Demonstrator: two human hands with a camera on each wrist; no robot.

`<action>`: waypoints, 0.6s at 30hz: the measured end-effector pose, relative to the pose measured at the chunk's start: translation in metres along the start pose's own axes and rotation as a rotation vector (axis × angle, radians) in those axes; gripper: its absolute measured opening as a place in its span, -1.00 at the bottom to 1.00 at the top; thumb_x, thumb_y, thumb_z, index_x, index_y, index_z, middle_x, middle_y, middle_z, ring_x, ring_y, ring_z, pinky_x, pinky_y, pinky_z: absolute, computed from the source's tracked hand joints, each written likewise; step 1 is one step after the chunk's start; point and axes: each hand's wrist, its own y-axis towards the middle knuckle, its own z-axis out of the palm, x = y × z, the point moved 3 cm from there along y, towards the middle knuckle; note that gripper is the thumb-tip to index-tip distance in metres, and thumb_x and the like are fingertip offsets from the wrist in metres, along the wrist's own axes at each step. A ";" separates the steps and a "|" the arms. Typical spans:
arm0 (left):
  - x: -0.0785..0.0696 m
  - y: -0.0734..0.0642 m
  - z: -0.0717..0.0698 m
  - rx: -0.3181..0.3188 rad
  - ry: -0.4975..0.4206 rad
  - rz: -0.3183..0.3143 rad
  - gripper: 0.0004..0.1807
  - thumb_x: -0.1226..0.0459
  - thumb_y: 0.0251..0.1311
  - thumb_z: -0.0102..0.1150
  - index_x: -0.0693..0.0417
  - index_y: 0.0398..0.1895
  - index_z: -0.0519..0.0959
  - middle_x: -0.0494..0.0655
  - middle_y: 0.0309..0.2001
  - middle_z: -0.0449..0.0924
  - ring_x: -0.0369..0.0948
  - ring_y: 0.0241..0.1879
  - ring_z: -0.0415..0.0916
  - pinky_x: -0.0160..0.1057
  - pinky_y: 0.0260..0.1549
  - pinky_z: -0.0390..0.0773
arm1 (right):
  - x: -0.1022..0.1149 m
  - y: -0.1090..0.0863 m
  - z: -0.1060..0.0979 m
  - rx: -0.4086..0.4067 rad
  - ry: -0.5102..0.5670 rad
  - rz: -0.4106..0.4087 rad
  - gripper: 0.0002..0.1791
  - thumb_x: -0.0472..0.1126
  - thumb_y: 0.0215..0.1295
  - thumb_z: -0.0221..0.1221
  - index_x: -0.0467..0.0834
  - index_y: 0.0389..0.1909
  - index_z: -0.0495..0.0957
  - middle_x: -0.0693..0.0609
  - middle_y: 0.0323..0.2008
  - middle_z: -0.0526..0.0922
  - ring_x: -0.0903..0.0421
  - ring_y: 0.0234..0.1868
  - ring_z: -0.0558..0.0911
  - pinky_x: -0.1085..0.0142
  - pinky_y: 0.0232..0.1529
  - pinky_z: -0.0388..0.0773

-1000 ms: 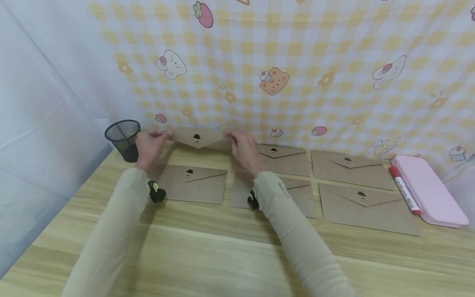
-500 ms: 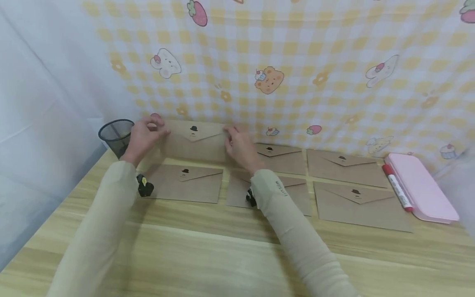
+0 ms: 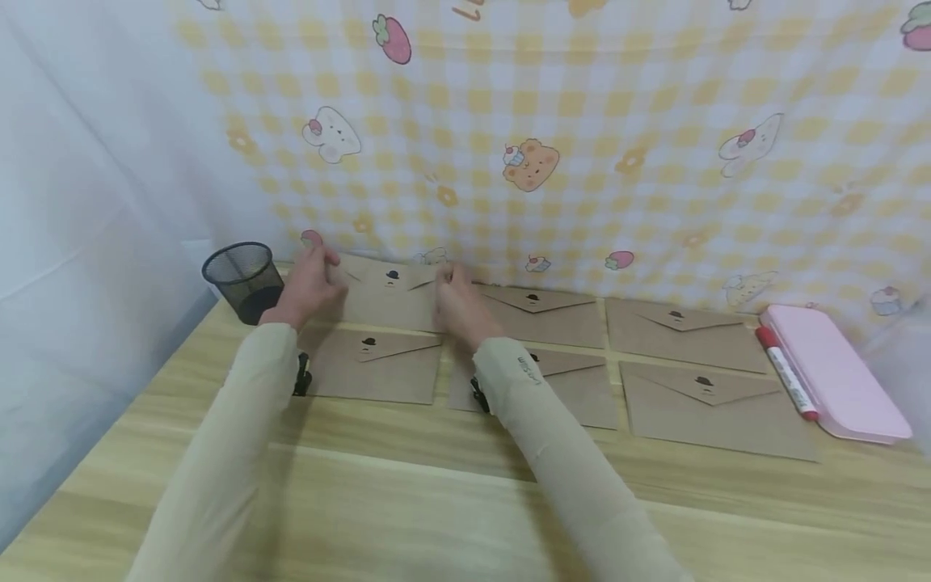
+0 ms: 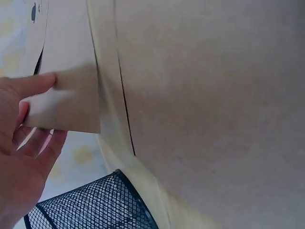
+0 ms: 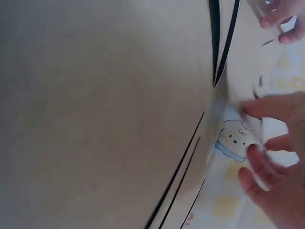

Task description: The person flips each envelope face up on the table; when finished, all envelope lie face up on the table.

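A brown kraft envelope (image 3: 385,303), with a small black hat and moustache printed on its flap, is at the back left by the curtain. Its left end is pinched by my left hand (image 3: 307,289), thumb on the front and fingers behind, as the left wrist view shows on the envelope's corner (image 4: 76,107). At the other end my right hand (image 3: 463,309) holds the side edge between thumb and fingers, blurred in the right wrist view. Just in front lies a matching envelope (image 3: 385,372), flat on the table. Another envelope (image 3: 556,323) lies right of my right hand.
A black mesh pen cup (image 3: 243,279) stands left of my left hand. More envelopes (image 3: 720,420) lie in two rows to the right, beside a red-capped marker (image 3: 788,376) and a pink case (image 3: 836,372). A yellow checked curtain (image 3: 611,186) hangs behind the table (image 3: 407,509).
The held envelope first swung up to face me, then came down lower with its upper edge tipping back. Both hands kept hold of its ends; the left hand moved out left, then back right.
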 end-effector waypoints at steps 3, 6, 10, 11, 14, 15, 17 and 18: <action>-0.002 0.003 0.005 0.109 0.055 0.006 -0.44 0.49 -0.09 0.19 0.49 0.03 0.26 0.38 0.06 0.18 0.22 0.03 0.19 0.12 0.07 0.21 | 0.003 0.003 0.003 0.090 -0.098 0.034 -0.18 -0.51 0.12 -0.01 -0.25 0.42 -0.09 -0.29 0.35 -0.10 -0.12 0.20 0.26 0.13 0.16 0.32; -0.001 0.004 0.005 0.177 0.107 0.022 -0.42 0.47 -0.10 0.21 0.53 0.03 0.25 0.40 0.03 0.18 0.23 0.02 0.18 0.10 0.08 0.20 | 0.008 0.006 0.004 0.122 -0.104 0.056 -0.20 -0.51 0.13 0.01 -0.23 0.42 -0.05 -0.29 0.37 -0.13 -0.14 0.30 0.14 0.07 0.22 0.22; -0.001 0.003 0.006 0.214 0.132 0.009 -0.43 0.42 -0.06 0.26 0.55 0.00 0.28 0.42 0.00 0.21 0.23 0.02 0.17 0.10 0.08 0.19 | 0.010 0.009 0.005 0.132 -0.119 0.067 -0.47 -0.53 0.10 0.04 -0.25 0.16 0.36 -0.21 0.31 0.09 -0.12 0.26 0.21 0.05 0.21 0.24; 0.000 0.002 0.006 0.219 0.125 -0.013 -0.43 0.40 -0.04 0.27 0.55 0.00 0.29 0.41 0.00 0.21 0.22 0.01 0.17 0.10 0.08 0.18 | 0.011 0.009 0.005 0.138 -0.119 0.067 -0.54 -0.53 0.07 0.06 -0.24 0.05 0.43 -0.19 0.28 0.15 -0.11 0.24 0.23 0.06 0.19 0.26; 0.007 0.001 0.008 0.217 0.107 -0.050 -0.44 0.37 -0.01 0.27 0.54 0.01 0.30 0.41 -0.01 0.23 0.20 -0.01 0.18 0.11 0.07 0.19 | 0.012 0.009 0.006 0.152 -0.148 0.059 -0.70 -0.51 0.03 0.11 -0.18 -0.20 0.50 -0.17 0.14 0.30 -0.08 0.14 0.32 0.11 0.12 0.34; 0.009 0.001 0.009 0.214 0.102 -0.053 -0.44 0.36 0.00 0.27 0.54 0.01 0.31 0.41 -0.02 0.25 0.20 -0.02 0.18 0.11 0.06 0.19 | 0.012 0.009 0.005 0.150 -0.167 0.056 -0.71 -0.50 0.04 0.12 -0.19 -0.20 0.50 -0.17 0.10 0.34 -0.07 0.09 0.35 0.13 0.08 0.38; 0.012 0.001 0.010 0.210 0.097 -0.051 -0.46 0.35 0.02 0.27 0.51 0.00 0.32 0.40 -0.05 0.29 0.18 -0.04 0.20 0.11 0.05 0.20 | 0.014 0.009 0.005 0.141 -0.227 0.048 -0.73 -0.46 0.07 0.14 -0.19 -0.18 0.51 -0.16 0.01 0.39 -0.05 0.00 0.39 0.15 0.03 0.40; 0.014 0.001 0.011 0.208 0.094 -0.045 -0.47 0.35 0.02 0.27 0.50 0.00 0.32 0.39 -0.06 0.31 0.18 -0.04 0.20 0.11 0.04 0.21 | 0.014 0.009 0.004 0.138 -0.255 0.047 -0.74 -0.44 0.09 0.14 -0.20 -0.16 0.51 -0.16 -0.03 0.41 -0.04 -0.04 0.41 0.16 0.01 0.41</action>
